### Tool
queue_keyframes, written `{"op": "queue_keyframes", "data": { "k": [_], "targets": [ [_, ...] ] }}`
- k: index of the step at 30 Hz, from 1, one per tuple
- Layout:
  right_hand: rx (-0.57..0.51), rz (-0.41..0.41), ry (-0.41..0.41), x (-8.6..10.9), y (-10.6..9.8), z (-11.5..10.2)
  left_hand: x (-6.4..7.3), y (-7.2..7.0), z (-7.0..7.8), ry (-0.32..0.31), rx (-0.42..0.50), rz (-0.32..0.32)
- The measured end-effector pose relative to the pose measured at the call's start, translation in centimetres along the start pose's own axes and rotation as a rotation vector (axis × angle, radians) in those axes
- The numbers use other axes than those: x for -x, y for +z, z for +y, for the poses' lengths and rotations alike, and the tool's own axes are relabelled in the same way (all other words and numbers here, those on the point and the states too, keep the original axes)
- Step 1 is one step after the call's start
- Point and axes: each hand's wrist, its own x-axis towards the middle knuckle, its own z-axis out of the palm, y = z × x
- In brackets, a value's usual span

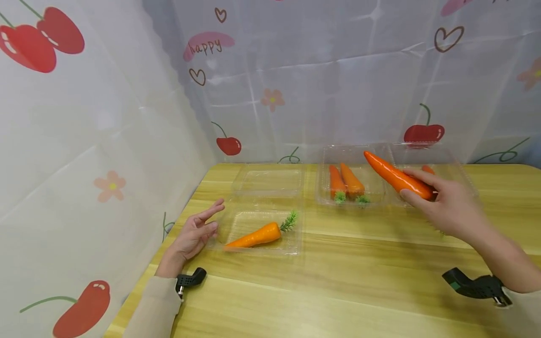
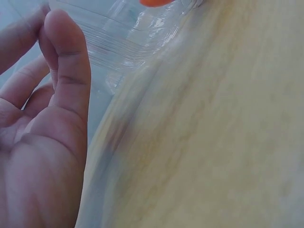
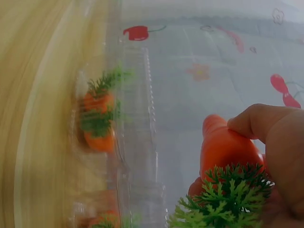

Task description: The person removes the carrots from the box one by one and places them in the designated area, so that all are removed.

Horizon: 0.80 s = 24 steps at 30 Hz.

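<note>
My right hand (image 1: 454,206) grips an orange toy carrot (image 1: 393,176) around its thick end, tip pointing up and left, above the right-hand plastic box. Green leaves (image 3: 228,197) at the carrot's thick end show in the right wrist view. My left hand (image 1: 196,234) is beside the left edge of a clear plastic box (image 1: 264,251), fingers loosely bent and holding nothing. Inside that box lies a lighter orange carrot (image 1: 258,235) with a green top, its lid (image 1: 270,180) folded back.
Further right, a clear container (image 1: 319,188) holds two carrots (image 1: 350,180) side by side. Next to it, another clear container (image 1: 458,164) holds a carrot (image 1: 428,169), partly hidden by my right hand. A patterned curtain (image 1: 304,108) hangs behind the wooden table (image 1: 338,291).
</note>
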Motion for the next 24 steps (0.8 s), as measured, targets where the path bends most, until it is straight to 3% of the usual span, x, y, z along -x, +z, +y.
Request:
{"op": "queue_keyframes", "data": {
  "k": [7, 12, 15, 17, 21, 24],
  "targets": [
    [0.055, 0.013, 0.122, 0.3, -1.7, 1.9, 0.0, 0.2, 0.3, -0.008, 0.0, -0.002],
    [0.091, 0.087, 0.165, 0.7, -2.7, 3.8, 0.0, 0.1, 0.2, -0.001, -0.004, -0.02],
    [0.038, 0.144, 0.196, 0.9, -3.3, 6.2, -0.1, 0.1, 0.2, -0.002, -0.012, -0.033],
    [-0.013, 0.203, 0.202, 0.6, -3.5, 9.2, -0.1, 0.1, 0.3, -0.004, -0.012, -0.034],
    [-0.086, 0.387, 0.166, -0.7, -3.5, 18.0, -0.2, 0.2, 0.5, -0.003, -0.01, -0.021],
    [-0.103, 0.504, 0.216, -1.5, -3.5, 24.0, 0.0, 0.3, 0.5, -0.01, -0.007, -0.008]
  ]
}}
